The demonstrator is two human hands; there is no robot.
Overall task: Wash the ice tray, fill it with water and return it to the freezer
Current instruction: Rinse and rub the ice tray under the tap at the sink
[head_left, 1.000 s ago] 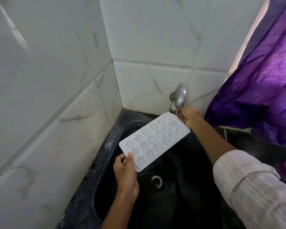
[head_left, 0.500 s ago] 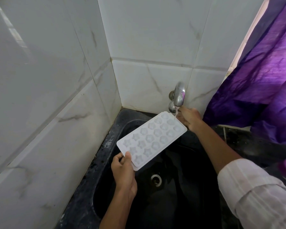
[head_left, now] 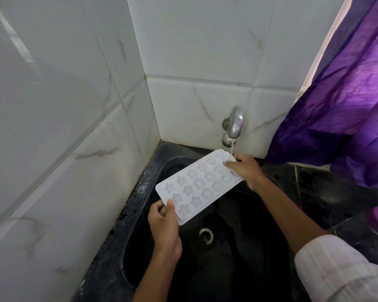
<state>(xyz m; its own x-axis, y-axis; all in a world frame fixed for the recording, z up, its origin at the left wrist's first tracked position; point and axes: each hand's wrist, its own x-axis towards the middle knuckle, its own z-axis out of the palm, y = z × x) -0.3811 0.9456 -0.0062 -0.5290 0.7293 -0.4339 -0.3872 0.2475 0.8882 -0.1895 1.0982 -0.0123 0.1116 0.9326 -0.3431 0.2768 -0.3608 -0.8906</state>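
Note:
A white ice tray with star and flower moulds is held tilted over the black sink. My left hand grips its near corner, thumb on top. At the tray's far end my right hand rests, fingers on its top surface under the tap. A thin stream of water runs from the metal tap onto that far end, next to my right fingers.
White marbled wall tiles close in the sink on the left and behind. A purple curtain hangs at the right, over a dark counter. The drain lies in the basin below the tray.
Water now runs from the tap onto the tray. My right hand has come from behind the tray's far end onto its top surface. The left hand keeps its hold.

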